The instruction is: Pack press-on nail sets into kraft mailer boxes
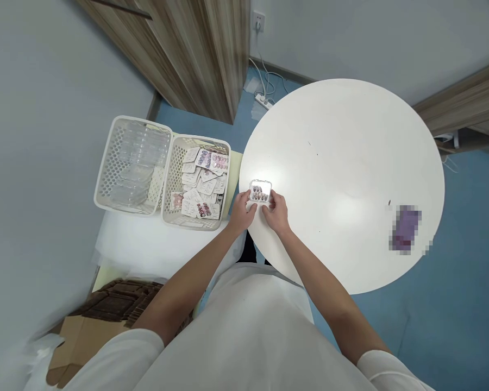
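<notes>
A small clear plastic box is at the near left edge of the round white table. Inside it shows a card with rows of small dark, glossy ovals that look like press-on nails. My left hand grips the box's left side, fingers and thumb curled at its edge. On the opposite side, my right hand grips the right edge the same way. To the left, a white basket contains many similar cards with pink, purple and dark red ovals. Another white basket beside it has stacked clear plastic cases.
The round white table carries a pixelated purple item at its right. A power strip with cables lies on the blue floor beyond. Wood-grain cabinets stand behind, and cardboard sits at lower left.
</notes>
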The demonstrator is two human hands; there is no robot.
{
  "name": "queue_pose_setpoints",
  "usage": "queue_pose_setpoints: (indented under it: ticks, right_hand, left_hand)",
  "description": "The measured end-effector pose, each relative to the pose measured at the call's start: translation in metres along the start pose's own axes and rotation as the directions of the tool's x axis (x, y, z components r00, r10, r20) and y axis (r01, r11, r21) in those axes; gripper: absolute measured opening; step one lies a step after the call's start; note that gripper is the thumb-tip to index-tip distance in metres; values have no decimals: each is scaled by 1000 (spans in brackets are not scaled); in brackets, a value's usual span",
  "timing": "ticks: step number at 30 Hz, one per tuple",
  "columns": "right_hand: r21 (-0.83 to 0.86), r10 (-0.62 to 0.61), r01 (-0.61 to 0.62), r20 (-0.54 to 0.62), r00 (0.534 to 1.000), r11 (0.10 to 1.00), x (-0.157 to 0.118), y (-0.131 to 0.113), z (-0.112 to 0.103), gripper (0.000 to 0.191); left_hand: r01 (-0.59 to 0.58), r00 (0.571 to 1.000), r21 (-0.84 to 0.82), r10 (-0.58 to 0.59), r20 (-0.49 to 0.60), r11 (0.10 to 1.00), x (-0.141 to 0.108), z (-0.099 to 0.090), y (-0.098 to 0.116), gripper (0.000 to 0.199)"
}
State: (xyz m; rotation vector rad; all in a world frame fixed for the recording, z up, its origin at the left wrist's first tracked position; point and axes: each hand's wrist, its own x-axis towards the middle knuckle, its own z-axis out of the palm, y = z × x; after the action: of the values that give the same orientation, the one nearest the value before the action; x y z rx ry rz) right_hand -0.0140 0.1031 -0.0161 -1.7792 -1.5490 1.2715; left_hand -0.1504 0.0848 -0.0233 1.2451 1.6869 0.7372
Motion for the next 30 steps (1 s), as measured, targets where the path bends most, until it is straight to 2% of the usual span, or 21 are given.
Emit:
queue_pose_setpoints:
  ticks: [5, 9, 15, 18, 22, 26, 28, 30]
  right_hand:
    - [-26, 25, -26, -28, 999, 999, -18, 6, -7, 55]
    - [-10, 10, -10, 9, 1000, 1000, -23, 13, -12, 53]
    - [57, -7, 3, 54, 999, 998, -23, 18, -22, 67]
    - [71, -43, 39, 59, 997, 997, -32, 24, -34, 68]
    - [40, -155, 153, 53, 987, 987, -52, 27, -55, 62]
    - [1, -343, 344, 83, 936, 939, -69, 19, -60, 46]
    - [5, -418, 427, 211, 884, 904, -75, 13, -51, 38]
    - [15, -438, 473, 401, 804, 881, -79, 6, -33, 33]
  left_hand:
    - [37, 999, 28, -37, 3, 999, -20, 7, 5, 47]
    - [39, 999, 63, -37, -35, 997, -29, 16, 7, 47]
    - [67, 987, 50, -59, -146, 996, -37, 24, 4, 55]
    - [86, 976, 25, -80, -202, 996, -61, 24, 1, 55]
    - [124, 963, 23, -114, -245, 992, -110, 17, -7, 50]
    - [217, 944, 57, -194, -268, 975, -158, -2, -23, 44]
    - [294, 925, 87, -260, -277, 952, -179, -16, -34, 43]
    - [379, 897, 96, -340, -283, 920, -200, -31, -44, 44]
